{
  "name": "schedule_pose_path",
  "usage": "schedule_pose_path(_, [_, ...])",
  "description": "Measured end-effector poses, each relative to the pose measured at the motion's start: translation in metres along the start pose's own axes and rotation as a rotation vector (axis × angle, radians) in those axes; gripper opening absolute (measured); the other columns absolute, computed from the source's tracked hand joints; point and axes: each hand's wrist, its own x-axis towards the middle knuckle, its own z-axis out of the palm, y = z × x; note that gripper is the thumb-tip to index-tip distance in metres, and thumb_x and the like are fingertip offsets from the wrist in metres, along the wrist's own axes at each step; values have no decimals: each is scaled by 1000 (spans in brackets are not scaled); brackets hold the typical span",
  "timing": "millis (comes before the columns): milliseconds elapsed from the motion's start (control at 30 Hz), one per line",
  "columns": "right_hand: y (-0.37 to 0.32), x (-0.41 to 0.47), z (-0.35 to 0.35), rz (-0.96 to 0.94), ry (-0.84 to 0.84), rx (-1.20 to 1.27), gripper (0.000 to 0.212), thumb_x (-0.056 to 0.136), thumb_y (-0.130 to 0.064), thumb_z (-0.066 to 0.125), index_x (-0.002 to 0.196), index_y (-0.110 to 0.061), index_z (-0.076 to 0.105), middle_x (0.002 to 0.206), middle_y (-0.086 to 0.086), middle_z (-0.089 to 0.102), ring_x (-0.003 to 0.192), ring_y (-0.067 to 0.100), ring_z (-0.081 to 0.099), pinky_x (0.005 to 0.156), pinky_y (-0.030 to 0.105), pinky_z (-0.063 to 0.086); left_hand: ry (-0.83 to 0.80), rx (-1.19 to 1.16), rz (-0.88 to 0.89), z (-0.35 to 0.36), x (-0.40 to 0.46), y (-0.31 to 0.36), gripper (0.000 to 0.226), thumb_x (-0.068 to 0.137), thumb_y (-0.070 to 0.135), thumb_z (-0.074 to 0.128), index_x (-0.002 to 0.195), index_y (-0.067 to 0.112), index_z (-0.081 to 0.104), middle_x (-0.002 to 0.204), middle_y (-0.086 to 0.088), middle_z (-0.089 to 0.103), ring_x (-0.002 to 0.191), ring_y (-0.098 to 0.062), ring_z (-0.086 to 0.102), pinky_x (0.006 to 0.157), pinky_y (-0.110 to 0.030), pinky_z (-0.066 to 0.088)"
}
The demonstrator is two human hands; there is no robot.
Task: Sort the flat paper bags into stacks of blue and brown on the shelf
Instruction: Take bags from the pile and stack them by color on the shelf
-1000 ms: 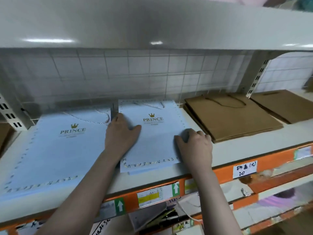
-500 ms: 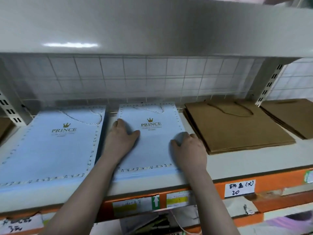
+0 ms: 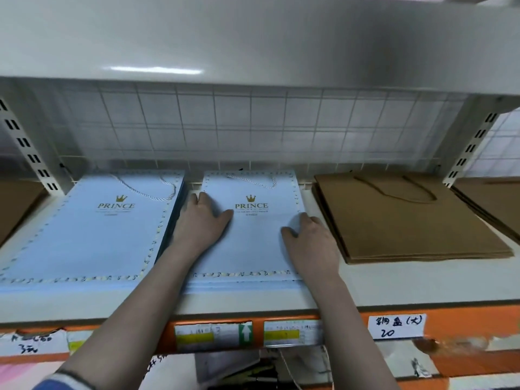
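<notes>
Now we work across the shelf [image 3: 394, 288] from the far left, where a sliver of brown paper [image 3: 14, 209] shows past the slotted upright, well outside our left hand. Next comes the large blue stack [image 3: 84, 235], flat bags printed PRINCE with a gold crown and a white cord handle lying on top; its right edge sits just beside our left wrist. Our left hand [image 3: 201, 223] lies palm down on the left edge of the smaller blue stack [image 3: 253, 243], fingers straight and pointing toward the wire grid at the back, thumb spread out to the right toward the printed logo, gripping nothing. Between our two hands is the bare blue face of that top bag, its dotted border running along the near edge below our forearms. Our right hand [image 3: 309, 240] rests on the right side of the same stack, thumb flat on the paper and fingers bent down over the right edge; whether they pinch the bag or only press against it we cannot tell. Just beyond that hand, apart from the blue bags, lies the brown stack [image 3: 408, 220] with a brown cord handle on top, and farther right, past the other upright, more brown bags [image 3: 495, 204]. On the orange front rail below our right arm hangs a handwritten label [image 3: 396, 326] reading 20.
</notes>
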Motion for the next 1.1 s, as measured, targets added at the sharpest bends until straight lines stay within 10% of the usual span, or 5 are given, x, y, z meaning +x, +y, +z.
schedule_pose_path(433, [-12,-19,1,-237,57,-154,51,94,-35,43,131,0,44,127,18,50,121,33,41,101,40,33,325,271,-16,-29,-65,-13,72,89,44,55,145,6,31,152,-18,25,143,-31,17,113,-38,18])
schedule_pose_path(1000, [-166,-101,66,-602,-43,-38,42,81,-35,68,105,-1,61,101,19,61,102,37,54,87,41,44,504,362,-432,-138,-175,-156,67,90,39,55,144,7,32,153,-18,24,143,-33,16,114,-41,15])
schedule_pose_path(1100, [-207,-126,78,-640,-100,-41,51,90,-40,54,124,-2,52,121,18,53,120,34,44,100,41,35,538,354,-457,-165,-197,-194,67,91,39,54,145,6,30,153,-19,23,143,-33,15,114,-41,15])
